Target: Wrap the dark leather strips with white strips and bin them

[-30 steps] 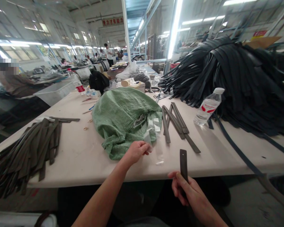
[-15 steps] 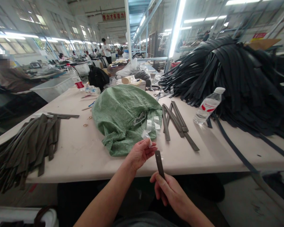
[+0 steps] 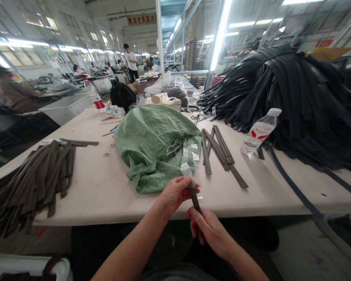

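Observation:
My right hand (image 3: 210,226) is closed round the lower part of a dark grey-brown strap (image 3: 195,202), which points up and away from me. The strap's far end meets the fingers of my left hand (image 3: 177,193). That hand pinches a clear plastic strip (image 3: 186,168) with white parts, at the strap's tip. Whether the tip is inside the plastic or only against it, I cannot tell. Just beyond lies a bulging green woven sack (image 3: 152,136), with more white-and-clear pieces on its near right side. Several similar straps (image 3: 222,152) lie right of the sack.
A heap of grey-brown straps (image 3: 46,171) hangs over the table's left edge. Long black straps (image 3: 292,89) are piled at right, beside a water bottle (image 3: 259,132). Another bottle (image 3: 95,95) stands at the far left. Small brass-coloured fittings (image 3: 105,154) lie left of the sack. People work farther back.
The strap's tip has come up to the plastic strip in my left hand; before, there was a gap between them. My right hand has shifted slightly upward.

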Tool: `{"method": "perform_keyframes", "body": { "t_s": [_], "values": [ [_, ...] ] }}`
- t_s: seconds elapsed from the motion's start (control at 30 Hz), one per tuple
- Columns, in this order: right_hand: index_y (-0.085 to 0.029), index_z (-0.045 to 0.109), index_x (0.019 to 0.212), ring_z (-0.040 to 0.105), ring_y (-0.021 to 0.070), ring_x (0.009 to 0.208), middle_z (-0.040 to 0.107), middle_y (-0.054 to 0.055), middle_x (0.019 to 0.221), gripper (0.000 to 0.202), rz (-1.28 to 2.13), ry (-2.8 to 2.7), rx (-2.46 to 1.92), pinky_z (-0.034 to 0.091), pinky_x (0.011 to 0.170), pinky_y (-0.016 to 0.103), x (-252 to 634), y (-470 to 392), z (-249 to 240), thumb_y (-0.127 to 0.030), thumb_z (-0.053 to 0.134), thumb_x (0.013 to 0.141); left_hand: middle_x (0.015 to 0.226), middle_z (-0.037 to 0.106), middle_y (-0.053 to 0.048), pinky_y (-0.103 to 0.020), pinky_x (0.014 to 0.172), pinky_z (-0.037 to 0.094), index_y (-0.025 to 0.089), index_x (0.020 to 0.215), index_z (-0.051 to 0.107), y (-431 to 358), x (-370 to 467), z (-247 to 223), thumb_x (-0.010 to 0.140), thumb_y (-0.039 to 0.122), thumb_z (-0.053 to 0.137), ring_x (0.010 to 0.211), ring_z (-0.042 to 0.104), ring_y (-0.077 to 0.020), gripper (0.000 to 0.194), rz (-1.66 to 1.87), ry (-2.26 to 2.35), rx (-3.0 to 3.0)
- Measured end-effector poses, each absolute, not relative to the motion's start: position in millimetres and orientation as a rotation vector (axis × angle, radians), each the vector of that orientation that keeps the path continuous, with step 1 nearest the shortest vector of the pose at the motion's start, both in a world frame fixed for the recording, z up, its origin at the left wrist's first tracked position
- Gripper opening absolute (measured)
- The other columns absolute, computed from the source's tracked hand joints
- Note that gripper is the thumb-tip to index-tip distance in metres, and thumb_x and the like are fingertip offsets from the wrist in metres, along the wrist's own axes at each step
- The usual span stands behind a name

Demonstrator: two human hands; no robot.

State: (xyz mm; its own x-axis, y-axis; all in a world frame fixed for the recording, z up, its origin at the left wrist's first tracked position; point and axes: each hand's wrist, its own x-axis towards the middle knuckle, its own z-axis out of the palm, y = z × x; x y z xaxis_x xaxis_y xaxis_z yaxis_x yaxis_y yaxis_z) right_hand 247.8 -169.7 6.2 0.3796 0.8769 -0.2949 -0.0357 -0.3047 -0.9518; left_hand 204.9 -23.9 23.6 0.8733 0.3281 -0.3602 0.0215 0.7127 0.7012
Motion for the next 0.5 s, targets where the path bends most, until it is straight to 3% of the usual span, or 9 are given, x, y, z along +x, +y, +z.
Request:
{"method": "perform_keyframes", "body": {
  "t_s": [0.13,0.23,0.33,0.5],
  "values": [
    [-0.015,0.056,0.095,0.041,0.0062,0.036,0.058,-0.003,0.057,0.05,1.261,-0.681,-1.425,0.028,0.036,0.016,248,-168,11,-0.061,0.037,0.092,0.077,0.069,-0.008,-0.027,0.065,0.05,0.01,0.077,0.064,-25,202,18,0.058,0.044,0.085,0.066,0.065,-0.0162,0.044,0.227,0.511,0.838],
    [-0.017,0.053,0.108,0.055,0.01,0.049,0.063,0.0,0.073,0.046,1.169,-0.725,-1.429,0.041,0.045,0.02,240,-177,5,-0.059,0.044,0.092,0.074,0.069,-0.006,-0.027,0.066,0.05,0.011,0.076,0.063,-12,199,19,0.058,0.044,0.085,0.065,0.064,-0.0152,0.043,0.381,0.564,0.832],
    [-0.017,0.055,0.102,0.058,0.0123,0.055,0.061,0.0,0.071,0.047,1.077,-0.767,-1.533,0.046,0.053,0.023,231,-190,-7,-0.062,0.042,0.092,0.076,0.07,-0.007,-0.027,0.068,0.05,0.012,0.079,0.064,-5,192,19,0.058,0.045,0.085,0.066,0.064,-0.0153,0.044,0.468,0.6,0.818],
    [-0.017,0.054,0.086,0.053,0.0108,0.046,0.056,-0.002,0.059,0.05,0.98,-0.702,-1.546,0.041,0.045,0.021,233,-188,-7,-0.064,0.039,0.092,0.065,0.066,-0.006,-0.026,0.06,0.047,0.009,0.075,0.068,-39,175,7,0.068,0.044,0.078,0.056,0.059,-0.0137,0.036,0.221,0.476,0.999]
  ]
}}
